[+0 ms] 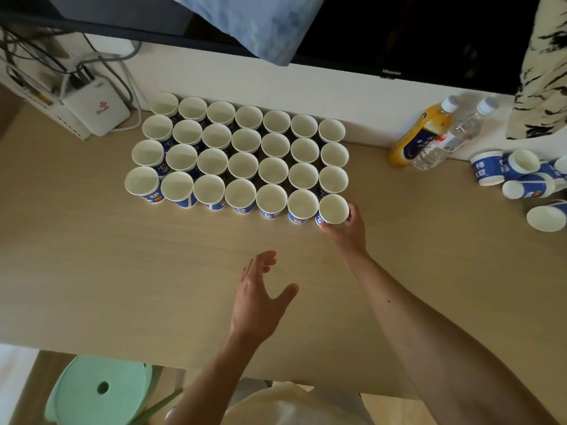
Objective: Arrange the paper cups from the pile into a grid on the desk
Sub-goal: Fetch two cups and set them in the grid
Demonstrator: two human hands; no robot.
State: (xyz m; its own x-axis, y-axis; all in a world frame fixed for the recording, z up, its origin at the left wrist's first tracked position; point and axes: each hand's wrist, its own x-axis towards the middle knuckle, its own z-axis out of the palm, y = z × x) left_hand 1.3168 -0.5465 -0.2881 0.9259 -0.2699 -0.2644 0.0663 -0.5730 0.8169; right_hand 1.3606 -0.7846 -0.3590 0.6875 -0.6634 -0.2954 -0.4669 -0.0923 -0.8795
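My right hand (348,228) is gripping a paper cup (333,209) at the near right corner of the grid (239,154), fingers (325,227) wrapped around its blue-printed wall, the cup standing upright on the bench (122,271) just beside its neighbour. My left hand (259,297) is hovering above bare bench nearer to me, fingers spread wide and holding nothing.

The grid is sitting toward the far side of the bench: five rows of seven upright cups, mouths up, packed close. The leftover pile (521,179) is lying well apart at the far right edge, several cups tipped on their sides. Between grid and pile, an orange drink bottle (420,134) and a clear water bottle (448,136) are leaning against the wall. A white router box (96,110) is standing left of the grid. A green stool (98,391) is showing below the bench's near edge.
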